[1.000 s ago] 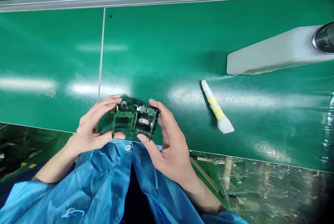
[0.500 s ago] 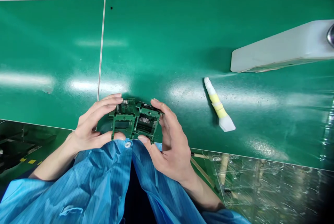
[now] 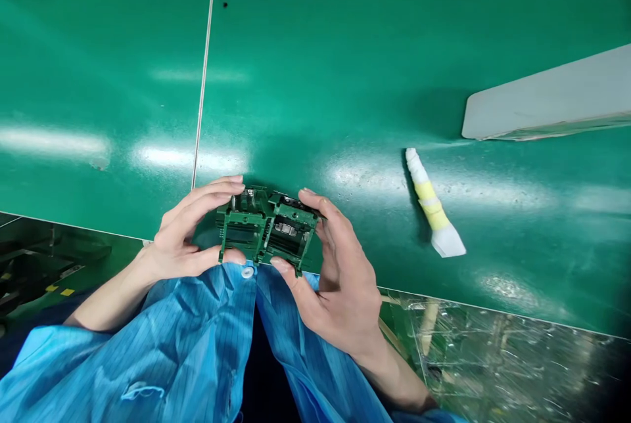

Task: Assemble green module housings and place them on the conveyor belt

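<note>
Two green board assemblies [image 3: 290, 239] are being held side by side at the table's [image 3: 320, 68] near edge. The left hand [image 3: 180, 239], half open, is pinching one between thumb and fingers; the right hand [image 3: 348, 282], similarly spread, is gripping the other. Both are partly covering its outer side. One white-and-yellow wrapped stick [image 3: 434, 208] is lying rightward, one white container [image 3: 547, 101] resting beyond.

The head camera looks forward and down at both hands [image 3: 173, 245] [image 3: 351, 291].
</note>
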